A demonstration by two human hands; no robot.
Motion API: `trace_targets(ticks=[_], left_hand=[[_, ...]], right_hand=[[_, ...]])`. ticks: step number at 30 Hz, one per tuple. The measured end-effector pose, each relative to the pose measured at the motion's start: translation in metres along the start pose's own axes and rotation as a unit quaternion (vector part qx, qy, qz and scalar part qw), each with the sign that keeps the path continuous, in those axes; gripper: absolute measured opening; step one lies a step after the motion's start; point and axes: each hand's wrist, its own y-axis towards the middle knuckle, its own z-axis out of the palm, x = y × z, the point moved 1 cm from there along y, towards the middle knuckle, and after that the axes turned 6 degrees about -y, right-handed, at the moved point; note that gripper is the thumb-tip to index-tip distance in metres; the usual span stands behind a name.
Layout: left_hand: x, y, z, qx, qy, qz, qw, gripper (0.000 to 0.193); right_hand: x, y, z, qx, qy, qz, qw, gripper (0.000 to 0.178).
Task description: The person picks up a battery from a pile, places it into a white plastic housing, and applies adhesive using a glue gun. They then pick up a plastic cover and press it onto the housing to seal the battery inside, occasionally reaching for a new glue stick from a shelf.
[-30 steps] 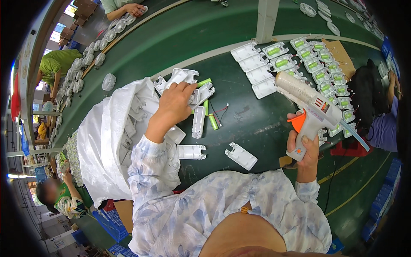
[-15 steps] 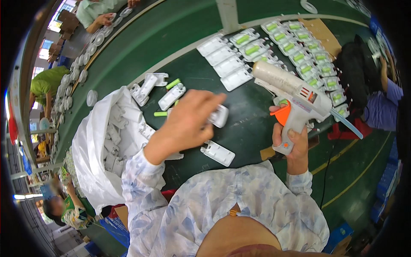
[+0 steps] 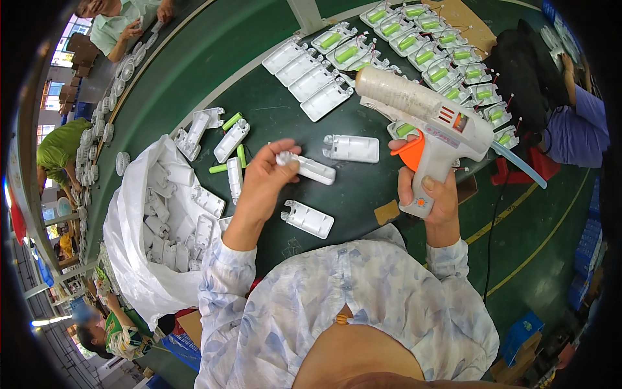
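Note:
A white plastic casing (image 3: 316, 171) is pinched at its left end by the fingers of my left hand (image 3: 264, 178), just above the table. To the right of it another open white casing (image 3: 352, 149) lies with its hollow side up. A third casing (image 3: 308, 219) rests nearer to me. My right hand (image 3: 433, 193) is wrapped round the handle of a white glue gun (image 3: 424, 117) with an orange trigger (image 3: 411, 153). Its nozzle points to the far left, and a translucent glue stick (image 3: 521, 162) sticks out of its back.
On my left a white sack (image 3: 133, 240) holds many casings. Loose casings and green battery cells (image 3: 232, 121) lie beside it. Empty casings (image 3: 304, 74) stand in a row at the far side. Casings with green cells and wires (image 3: 424, 55) fill the far right. Other people work nearby.
A casing now lies on the table to the right of my left hand, where bare table showed before. My left hand's blur has gone. The glue gun stays in my right hand; the view has shifted.

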Motion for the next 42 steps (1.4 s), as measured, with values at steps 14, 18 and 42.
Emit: trace_targets(ticks=[14,18,42], left_hand=[[0.015,-0.03,0.065,0.096,0.529,0.285,0.794,0.052],[0.015,-0.022,0.091,0.059,0.643,0.276,0.712,0.055],[0.015,0.032,0.074,0.072,0.629,0.44,0.637,0.011]], right_hand=[[-0.001,-0.002,0.008,-0.021,-0.004,0.013,1.0,0.072],[0.0,-0.003,0.007,-0.02,-0.009,0.016,1.0,0.072],[0.007,-0.005,0.002,-0.007,-0.017,-0.024,1.0,0.069]])
